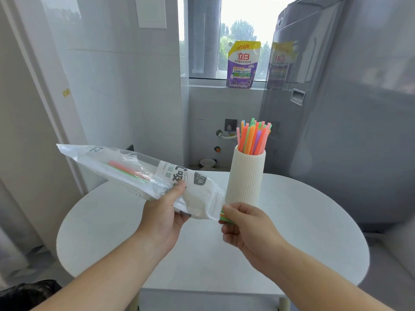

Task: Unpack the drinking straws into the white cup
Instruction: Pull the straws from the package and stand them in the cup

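A tall ribbed white cup [245, 176] stands on the round white table [303, 232], with several coloured straws [253, 136] sticking out of its top. My left hand [164, 216] holds a clear and white plastic straw bag [139, 171] tilted up to the left above the table. A few orange and green straws show through the bag's upper half. My right hand [244, 225] pinches the green and orange ends of straws [224, 217] at the bag's open lower end, just in front of the cup's base.
A grey washing machine [348, 108] stands close behind the table on the right. A purple detergent pouch [242, 65] sits on the window sill. A white tiled wall with a socket [230, 125] is behind the cup. A black object [27, 292] lies at bottom left.
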`<state>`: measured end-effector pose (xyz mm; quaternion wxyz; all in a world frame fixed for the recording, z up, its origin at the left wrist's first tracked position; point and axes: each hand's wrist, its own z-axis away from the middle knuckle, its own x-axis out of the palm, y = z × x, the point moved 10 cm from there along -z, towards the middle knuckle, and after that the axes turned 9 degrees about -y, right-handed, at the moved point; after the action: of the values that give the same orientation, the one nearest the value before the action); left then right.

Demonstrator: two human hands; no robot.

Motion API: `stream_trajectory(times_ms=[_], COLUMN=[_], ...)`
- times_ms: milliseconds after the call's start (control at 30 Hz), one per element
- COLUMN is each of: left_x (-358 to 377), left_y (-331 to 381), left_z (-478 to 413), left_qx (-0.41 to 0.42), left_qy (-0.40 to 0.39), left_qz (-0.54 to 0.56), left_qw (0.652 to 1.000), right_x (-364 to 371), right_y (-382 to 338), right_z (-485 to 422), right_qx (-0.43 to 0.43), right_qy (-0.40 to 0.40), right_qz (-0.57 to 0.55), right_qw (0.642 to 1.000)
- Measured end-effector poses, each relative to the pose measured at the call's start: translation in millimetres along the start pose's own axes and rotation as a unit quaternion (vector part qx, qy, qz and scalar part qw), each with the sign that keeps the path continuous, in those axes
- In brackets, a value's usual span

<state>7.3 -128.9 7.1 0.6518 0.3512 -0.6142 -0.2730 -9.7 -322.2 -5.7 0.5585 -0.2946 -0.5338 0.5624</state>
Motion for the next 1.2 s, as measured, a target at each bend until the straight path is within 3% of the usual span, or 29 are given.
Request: stream_trajectory(times_ms=[233,367,667,833,1000,1100,1200], left_x=[-14.8,-15.3,-15.3,-12.3,-11.5,-9.4,-5.6], left_y=[1.2,-2.1,-4.2,-4.9,-1.2,-2.1,-6.5], left_z=[-2.8,-3.0,-2.6,-0.7,0.3,0.8,2.5], left_qx=[-0.006,-0.013,-0.026,-0.031,-0.029,-0.032,-0.039], left_qy=[0.023,0.029,0.04,0.036,0.04,0.039,0.042], left_qz=[0.017,0.022,0.036,0.035,0.039,0.041,0.051], left_qw=[1.0,0.999,0.998,0.998,0.998,0.998,0.997], right_x=[-25.7,-22.9,-30.9,-34.0,-48.5,-48.3,-27.9], right_y=[-15.8,-13.4,-34.5,-34.1,-49.6,-39.1,-28.5], right_z=[1.6,1.8,5.6,4.8,9.4,6.7,3.7], right_qx=[-0.053,-0.051,-0.108,-0.09,-0.133,-0.109,-0.079], right_qy=[0.066,0.035,0.045,0.052,0.092,0.073,0.001], right_qz=[0.029,-0.035,-0.014,0.047,0.094,-0.041,-0.232], right_qw=[0.996,0.997,0.993,0.993,0.982,0.991,0.969])
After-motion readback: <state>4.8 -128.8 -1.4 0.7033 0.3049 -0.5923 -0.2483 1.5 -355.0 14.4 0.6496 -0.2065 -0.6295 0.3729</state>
